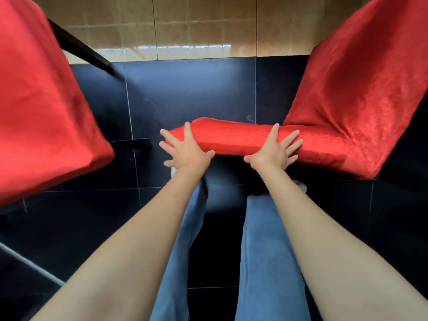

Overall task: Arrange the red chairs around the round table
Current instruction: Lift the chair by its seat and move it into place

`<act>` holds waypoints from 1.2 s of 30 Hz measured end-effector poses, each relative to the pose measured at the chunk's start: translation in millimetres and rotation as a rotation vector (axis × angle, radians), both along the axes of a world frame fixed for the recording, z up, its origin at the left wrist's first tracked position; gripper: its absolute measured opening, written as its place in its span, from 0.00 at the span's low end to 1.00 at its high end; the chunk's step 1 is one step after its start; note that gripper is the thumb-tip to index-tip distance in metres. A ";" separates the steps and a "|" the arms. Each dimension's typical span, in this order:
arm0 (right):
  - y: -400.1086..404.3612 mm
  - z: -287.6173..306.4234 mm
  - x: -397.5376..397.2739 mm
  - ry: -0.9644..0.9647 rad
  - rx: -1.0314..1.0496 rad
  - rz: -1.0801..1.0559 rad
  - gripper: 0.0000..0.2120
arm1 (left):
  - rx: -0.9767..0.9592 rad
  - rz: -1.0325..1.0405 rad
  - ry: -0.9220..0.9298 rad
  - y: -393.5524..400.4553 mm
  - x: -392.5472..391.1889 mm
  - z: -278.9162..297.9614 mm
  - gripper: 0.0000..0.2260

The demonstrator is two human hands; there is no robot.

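We look straight down past our own arms. Our left hand point(186, 148) lies flat on the near left end of the backrest top of a red chair point(342, 107), fingers straight and spread, thumb under the near edge; it presses the cloth and curls round nothing. Our right hand point(275, 149) rests on the same padded edge further right, also flat with the fingers fanned out across the fabric. Neither hand grasps anything.

The chair wears a loose cover of shiny red cloth with a crushed, velvety grain that catches the light in specks. Its backrest top forms a rounded, padded bar running left to right under our hands, and the rest of the cover rises away toward the upper right in a broad slanted sheet, creased where it bends.

A second chair point(44, 107) fills the left side, well apart from the first, draped in the same red cloth, smoother here and folded to a soft corner. A thin dark leg point(78, 48) sticks out from behind it.

The floor point(190, 93) is glossy black square tile with pale grout lines, giving way further off to beige tile point(190, 31) with a bright glare. Our blue jeans point(268, 262) show between the arms. The round table is not in view.
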State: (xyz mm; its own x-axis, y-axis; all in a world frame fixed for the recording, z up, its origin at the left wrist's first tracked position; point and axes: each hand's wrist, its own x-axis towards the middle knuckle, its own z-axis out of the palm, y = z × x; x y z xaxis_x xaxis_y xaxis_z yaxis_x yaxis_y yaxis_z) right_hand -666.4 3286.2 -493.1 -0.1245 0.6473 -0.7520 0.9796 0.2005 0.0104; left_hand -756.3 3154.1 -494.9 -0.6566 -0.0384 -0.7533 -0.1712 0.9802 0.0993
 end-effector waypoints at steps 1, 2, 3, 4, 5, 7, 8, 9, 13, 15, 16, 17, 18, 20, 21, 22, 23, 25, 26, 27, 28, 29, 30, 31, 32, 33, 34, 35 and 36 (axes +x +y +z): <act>-2.2 -2.1 -2.4 -0.002 0.009 0.063 0.57 | 0.040 -0.083 0.009 -8.3 -7.0 -3.8 0.46; -2.9 -4.7 -4.6 0.000 0.014 0.125 0.56 | 0.076 -0.156 0.007 -14.6 -13.2 -7.9 0.45; -2.8 -7.3 -6.4 0.002 0.016 0.189 0.55 | 0.105 -0.210 0.002 -19.0 -18.0 -11.6 0.45; -2.0 -10.1 -7.9 0.003 0.016 0.252 0.55 | 0.131 -0.247 0.002 -22.2 -21.6 -15.1 0.45; -0.9 -13.4 -8.9 0.004 0.016 0.312 0.54 | 0.156 -0.267 0.009 -24.6 -23.8 -19.1 0.45; 3.2 -20.4 -8.9 0.009 0.029 0.426 0.54 | 0.213 -0.275 0.042 -28.7 -25.0 -27.2 0.44; 5.5 -23.5 -8.4 0.015 0.039 0.483 0.54 | 0.242 -0.273 0.069 -31.2 -24.6 -30.7 0.44; 7.6 -26.0 -7.6 0.022 0.048 0.540 0.54 | 0.271 -0.273 0.097 -34.1 -24.1 -33.5 0.44; 13.6 -31.5 -1.2 0.067 0.081 0.685 0.56 | 0.366 -0.286 0.179 -44.0 -21.7 -40.8 0.44; 14.1 -34.7 1.8 0.096 0.106 0.720 0.57 | 0.387 -0.303 0.199 -46.4 -22.3 -42.8 0.45; 13.8 -36.1 2.6 0.105 0.119 0.731 0.57 | 0.391 -0.317 0.207 -47.3 -23.4 -43.4 0.45; 12.8 -37.7 3.1 0.111 0.132 0.740 0.57 | 0.389 -0.338 0.210 -48.5 -25.0 -44.0 0.45; 11.7 -38.7 3.3 0.115 0.143 0.750 0.57 | 0.382 -0.367 0.204 -49.6 -27.0 -44.1 0.45; 9.2 -40.4 3.0 0.130 0.163 0.768 0.56 | 0.366 -0.429 0.167 -51.6 -34.0 -43.3 0.46; 8.6 -41.3 2.8 0.143 0.176 0.777 0.54 | 0.356 -0.461 0.145 -52.3 -38.0 -42.9 0.46; 8.7 -41.8 2.8 0.157 0.189 0.787 0.51 | 0.346 -0.489 0.130 -52.4 -41.1 -42.6 0.46; 8.7 -42.4 2.4 0.173 0.202 0.793 0.49 | 0.342 -0.516 0.122 -52.8 -44.3 -43.0 0.45; 9.5 -42.7 2.5 0.194 0.221 0.800 0.45 | 0.354 -0.544 0.125 -53.0 -47.4 -44.3 0.43; 10.0 -42.7 2.5 0.198 0.227 0.811 0.44 | 0.363 -0.545 0.132 -53.4 -47.9 -44.9 0.42; 10.2 -42.8 2.8 0.201 0.231 0.822 0.43 | 0.373 -0.545 0.140 -54.2 -47.9 -45.5 0.41; 10.6 -42.7 3.5 0.209 0.239 0.830 0.42 | 0.382 -0.548 0.148 -55.0 -47.7 -46.1 0.40; 11.5 -42.5 4.3 0.226 0.252 0.836 0.41 | 0.392 -0.553 0.159 -55.6 -47.6 -46.2 0.40; 12.7 -42.2 5.3 0.245 0.268 0.840 0.39 | 0.404 -0.559 0.169 -55.7 -47.5 -45.4 0.39; 14.0 -41.1 6.3 0.259 0.285 0.845 0.37 | 0.414 -0.566 0.178 -55.3 -47.2 -43.6 0.39; 15.1 -39.5 7.3 0.264 0.302 0.851 0.36 | 0.424 -0.574 0.187 -54.4 -47.1 -41.4 0.38; 16.3 -37.3 7.9 0.259 0.315 0.860 0.34 | 0.431 -0.583 0.194 -53.2 -47.3 -39.0 0.38; 17.1 -34.7 8.3 0.248 0.324 0.872 0.32 | 0.434 -0.593 0.196 -51.9 -47.2 -36.1 0.37; 17.8 -32.0 8.1 0.238 0.333 0.887 0.30 | 0.433 -0.602 0.195 -50.7 -47.3 -32.8 0.37; 18.4 -29.2 7.1 0.230 0.343 0.903 0.29 | 0.431 -0.612 0.196 -49.6 -47.8 -29.6 0.36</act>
